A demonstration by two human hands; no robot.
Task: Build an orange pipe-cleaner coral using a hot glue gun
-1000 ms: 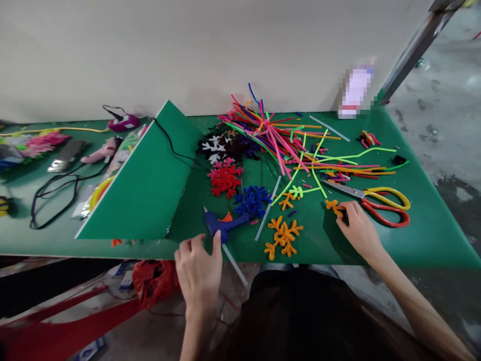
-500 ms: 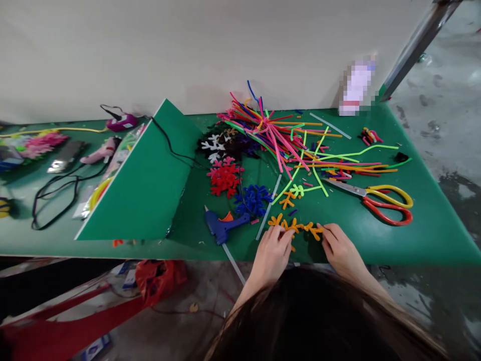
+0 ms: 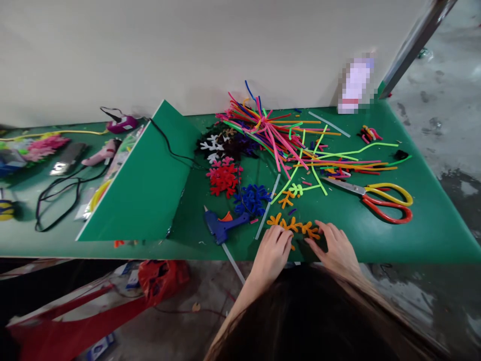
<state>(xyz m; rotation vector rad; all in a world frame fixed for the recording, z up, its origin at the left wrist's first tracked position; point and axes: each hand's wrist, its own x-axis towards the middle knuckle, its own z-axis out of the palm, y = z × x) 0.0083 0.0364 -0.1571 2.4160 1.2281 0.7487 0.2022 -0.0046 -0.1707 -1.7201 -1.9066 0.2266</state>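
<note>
An orange pipe-cleaner branch [image 3: 295,226] with several side twigs lies before me near the table's front edge. My left hand [image 3: 273,249] is closed on its left part, the fingertips pinched together and hiding some of it. At its right end my right hand [image 3: 333,244] has thumb and forefinger apart, on either side of the end twigs; whether they touch it I cannot tell. Just beyond is another small orange pipe-cleaner piece [image 3: 286,199], beside a light-green one [image 3: 296,189].
Scissors [image 3: 363,190] lie to the right. A blue glue gun [image 3: 221,226], blue twigs [image 3: 252,199] and red twigs [image 3: 224,178] lie left. Behind is a heap of loose pipe cleaners [image 3: 266,125]. A green board [image 3: 139,185] stands slanted at the left.
The right thumb and forefinger have spread from their pinch, and the hand has shifted slightly left. The branch's right end sits slightly lower and further left. The left hand stays in place.
</note>
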